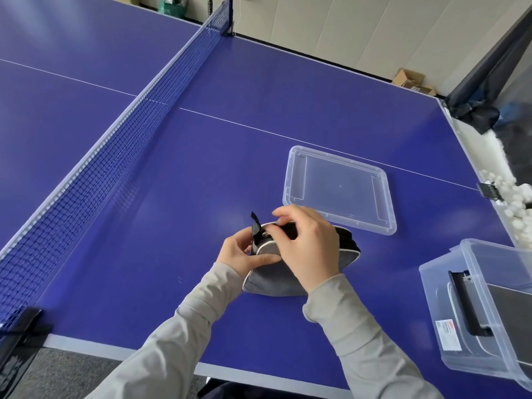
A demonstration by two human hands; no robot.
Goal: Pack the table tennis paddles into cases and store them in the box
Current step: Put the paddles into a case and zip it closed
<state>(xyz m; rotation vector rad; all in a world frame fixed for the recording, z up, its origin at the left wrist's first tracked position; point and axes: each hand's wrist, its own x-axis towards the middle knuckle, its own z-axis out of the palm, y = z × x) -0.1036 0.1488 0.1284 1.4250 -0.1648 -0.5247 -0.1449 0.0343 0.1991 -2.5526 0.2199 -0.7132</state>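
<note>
Our right hand (305,249) curls over the top of the paddle case (276,277), its fingertips pinching along the black zipper edge near the pull tab. Our left hand (244,254), at nine o'clock of the case, grips the narrow handle end, thumb pressed on the grey face. The case lies on the blue table (201,168), near its front edge. Whether a paddle is inside we cannot tell; we judge the zipper is being closed. At one o'clock of the case, just beside it, the clear lid (339,188) lies flat. At three o'clock, well apart, the clear box (489,312) stands open, seemingly with a dark case already in it. So this case is not yet stored, and the lid is not yet on.
</note>
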